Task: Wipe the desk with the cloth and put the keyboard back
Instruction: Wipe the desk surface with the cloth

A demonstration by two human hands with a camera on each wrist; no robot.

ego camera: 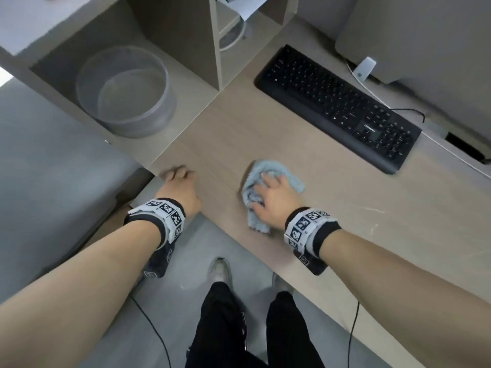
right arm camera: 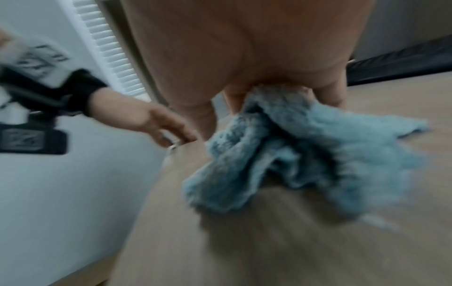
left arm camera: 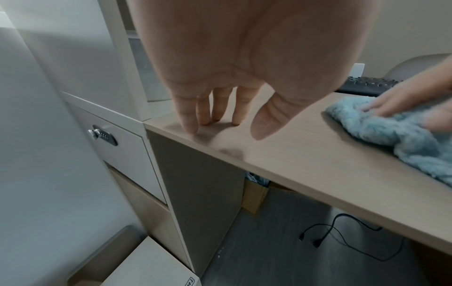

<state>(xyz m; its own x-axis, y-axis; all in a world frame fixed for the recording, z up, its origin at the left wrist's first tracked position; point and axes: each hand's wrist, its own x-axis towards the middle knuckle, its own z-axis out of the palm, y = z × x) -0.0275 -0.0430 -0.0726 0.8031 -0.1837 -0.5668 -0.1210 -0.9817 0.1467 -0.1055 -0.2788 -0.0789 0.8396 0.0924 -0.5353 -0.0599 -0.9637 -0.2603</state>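
Head view: my right hand (ego camera: pixel 271 195) bunches the cloth (ego camera: pixel 265 187) on the bench (ego camera: pixel 345 221); the keyboard (ego camera: pixel 337 107) lies beyond the cloth, long axis slanting, nearer that hand.
Left wrist: left hand (left arm camera: pixel 220 87) relaxed, fingertips (left arm camera: pixel 193 127) touching the bench edge, left of the cloth.
Right wrist: fingers curled round the cloth, blurred.

A small pale brand word is printed on the black keyboard (ego camera: pixel 337 107), on the plain panel above its arrow keys; it is too blurred for its letters to be told with confidence. On the white box (left arm camera: pixel 151 271) on the floor, black letters beginning "Te" are seen at the picture's edge. Black-and-white square code markers are carried on the wristbands (ego camera: pixel 166 212).
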